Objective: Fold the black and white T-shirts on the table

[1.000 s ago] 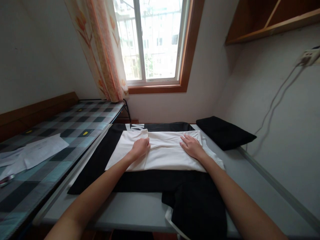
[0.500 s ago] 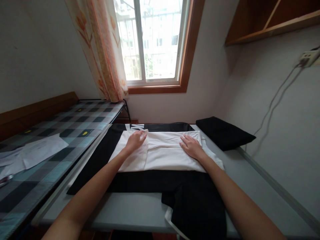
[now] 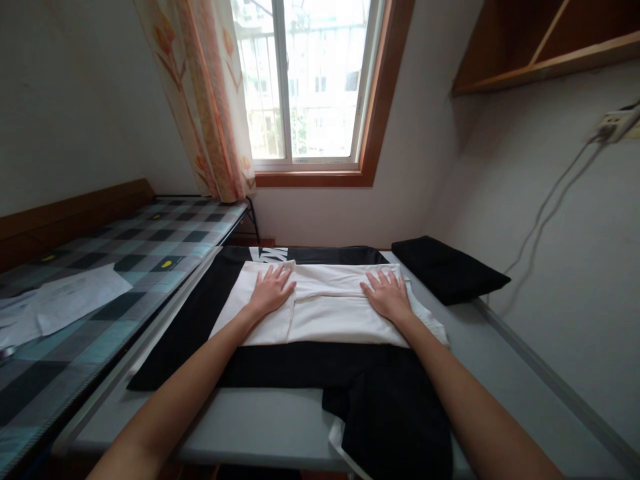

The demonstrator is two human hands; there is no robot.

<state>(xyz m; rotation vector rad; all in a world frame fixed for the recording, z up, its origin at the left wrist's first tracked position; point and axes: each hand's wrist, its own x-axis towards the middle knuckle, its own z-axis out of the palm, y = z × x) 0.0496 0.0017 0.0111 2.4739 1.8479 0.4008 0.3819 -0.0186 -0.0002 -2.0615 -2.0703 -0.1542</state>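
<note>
A white garment [image 3: 330, 320], folded into a long strip, lies across a spread black garment [image 3: 300, 365] with white lettering at its far edge. On the left end of the white cloth my left hand [image 3: 271, 291] rests flat, fingers spread. My right hand [image 3: 387, 293] presses flat near the right end, its fingers also apart. Neither hand grips anything. A black sleeve [image 3: 395, 420] hangs toward the near edge of the grey table [image 3: 260, 423].
A folded black cloth [image 3: 447, 269] sits at the table's back right. To the left is a bed with a checked mattress [image 3: 185, 233] and loose papers [image 3: 80, 297]. A window, curtain [image 3: 200, 100], wall shelf [image 3: 545, 73] and plugged-in cord [image 3: 545, 193] surround the table.
My left hand has flattened out and its fingers have spread on the white cloth. My right hand's fingers have spread wider in nearly the same place. The garments look unchanged.
</note>
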